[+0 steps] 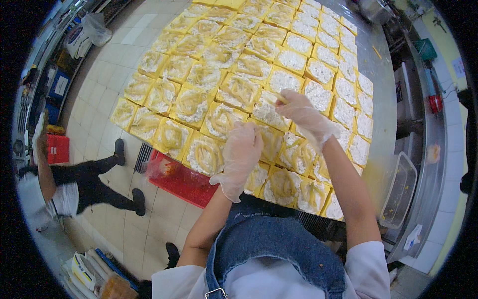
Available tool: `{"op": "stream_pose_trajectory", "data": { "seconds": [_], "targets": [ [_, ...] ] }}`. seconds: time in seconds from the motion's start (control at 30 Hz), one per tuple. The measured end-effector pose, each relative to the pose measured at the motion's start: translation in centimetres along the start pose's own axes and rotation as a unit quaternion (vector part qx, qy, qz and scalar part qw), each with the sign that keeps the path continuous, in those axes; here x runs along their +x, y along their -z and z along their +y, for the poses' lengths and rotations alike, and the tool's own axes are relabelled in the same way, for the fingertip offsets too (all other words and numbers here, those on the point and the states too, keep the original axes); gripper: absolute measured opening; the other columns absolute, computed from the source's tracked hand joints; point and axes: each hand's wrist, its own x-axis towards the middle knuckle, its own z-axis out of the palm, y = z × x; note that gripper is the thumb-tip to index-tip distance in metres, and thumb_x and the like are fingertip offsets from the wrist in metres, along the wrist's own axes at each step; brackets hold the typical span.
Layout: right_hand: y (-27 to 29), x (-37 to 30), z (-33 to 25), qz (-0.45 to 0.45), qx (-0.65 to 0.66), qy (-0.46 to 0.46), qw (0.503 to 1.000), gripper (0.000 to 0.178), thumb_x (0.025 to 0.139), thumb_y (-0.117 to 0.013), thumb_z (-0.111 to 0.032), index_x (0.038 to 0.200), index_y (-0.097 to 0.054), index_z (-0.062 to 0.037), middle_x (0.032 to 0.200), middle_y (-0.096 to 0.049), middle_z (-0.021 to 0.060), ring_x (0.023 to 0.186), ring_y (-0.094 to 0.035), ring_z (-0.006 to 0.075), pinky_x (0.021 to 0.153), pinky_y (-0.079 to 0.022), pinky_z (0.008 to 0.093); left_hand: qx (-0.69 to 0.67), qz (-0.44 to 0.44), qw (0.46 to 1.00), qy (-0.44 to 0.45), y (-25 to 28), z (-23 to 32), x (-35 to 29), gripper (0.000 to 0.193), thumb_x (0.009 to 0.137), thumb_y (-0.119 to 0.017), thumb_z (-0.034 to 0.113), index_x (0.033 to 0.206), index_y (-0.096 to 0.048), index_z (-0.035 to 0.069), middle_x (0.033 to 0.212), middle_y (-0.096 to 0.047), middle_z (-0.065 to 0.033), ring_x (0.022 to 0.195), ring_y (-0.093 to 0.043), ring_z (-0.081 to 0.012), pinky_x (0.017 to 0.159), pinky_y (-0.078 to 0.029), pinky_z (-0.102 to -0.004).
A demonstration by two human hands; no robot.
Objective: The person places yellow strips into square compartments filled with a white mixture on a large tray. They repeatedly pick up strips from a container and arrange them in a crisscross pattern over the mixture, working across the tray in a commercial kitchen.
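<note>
My right hand (303,117), in a clear plastic glove, is closed in a pinch on a pale yellow strip (282,99) above a cream-topped cake square (269,112). To its left, my left hand (243,152), also gloved, hovers over the near rows with fingers curled together; what they hold, if anything, is hidden. Many yellow sponge cake squares lie in tight rows on the metal table (374,55). Those on the left and near side, like one cake square (239,92), carry yellow strips over white cream. Toward the right, cake squares (299,44) show only cream.
A red crate (181,179) stands below the table's left edge. Right of the table is a clear plastic tub (400,189) by a metal counter (435,164). At left another person (84,179) stands on the tiled floor near a red box (58,148).
</note>
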Motion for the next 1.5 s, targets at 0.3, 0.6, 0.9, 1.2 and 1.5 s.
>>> {"op": "stream_pose_trajectory", "data": {
  "seconds": [0.3, 0.6, 0.9, 1.2, 1.5],
  "targets": [
    [-1.3, -0.2, 0.4, 0.044, -0.038, 0.106, 0.993, 0.025, 0.079, -0.058, -0.020, 0.095, -0.053, -0.0005, 0.088, -0.057, 0.0156, 0.081, -0.054, 0.0241, 0.073, -0.043, 0.0355, 0.006, 0.029, 0.997, -0.065, -1.8, -0.9, 4.3, 0.015, 0.079, -0.056, 0.011, 0.091, -0.058, 0.003, 0.082, -0.058, -0.0150, 0.081, -0.057, -0.0319, 0.073, -0.046, -0.0383],
    [1.5, -0.4, 1.3, -0.081, 0.526, -0.070, 0.844, 0.027, 0.083, -0.051, -0.006, 0.108, -0.054, 0.0037, 0.096, -0.059, 0.0065, 0.083, -0.054, 0.0115, 0.069, -0.044, 0.0214, -0.238, -0.058, 0.969, 0.024, -2.2, 1.2, 6.4, 0.024, 0.083, -0.059, 0.020, 0.096, -0.059, 0.000, 0.087, -0.063, -0.0131, 0.080, -0.060, -0.0235, 0.071, -0.047, -0.0344],
    [1.3, -1.6, -0.1, 0.024, 0.352, -0.029, 0.935, 0.025, 0.075, -0.056, -0.008, 0.099, -0.057, 0.0006, 0.089, -0.058, 0.0045, 0.081, -0.049, 0.0105, 0.074, -0.038, 0.0238, -0.478, -0.178, 0.845, 0.163, -2.8, 1.3, 8.5, 0.024, 0.080, -0.063, 0.016, 0.094, -0.059, -0.003, 0.084, -0.061, -0.0070, 0.075, -0.055, -0.0149, 0.068, -0.044, -0.0274],
    [2.2, -1.8, -1.4, 0.015, 0.421, 0.010, 0.907, 0.020, 0.074, -0.061, -0.015, 0.088, -0.053, -0.0028, 0.079, -0.050, 0.0020, 0.077, -0.045, 0.0119, 0.070, -0.036, 0.0256, -0.475, -0.177, 0.857, 0.093, -1.7, 1.3, 10.8, 0.019, 0.075, -0.063, 0.018, 0.080, -0.062, -0.001, 0.077, -0.059, -0.0042, 0.074, -0.052, -0.0109, 0.069, -0.041, -0.0247],
    [1.5, -0.3, -0.5, 0.048, 0.257, -0.034, 0.965, 0.024, 0.068, -0.065, -0.015, 0.084, -0.055, 0.0005, 0.078, -0.053, 0.0052, 0.075, -0.046, 0.0152, 0.068, -0.038, 0.0284, -0.456, -0.212, 0.855, 0.125, -1.3, 0.8, 10.8, 0.017, 0.074, -0.066, 0.018, 0.080, -0.063, 0.003, 0.071, -0.058, -0.0008, 0.067, -0.049, -0.0079, 0.061, -0.039, -0.0234]
  ]
}}
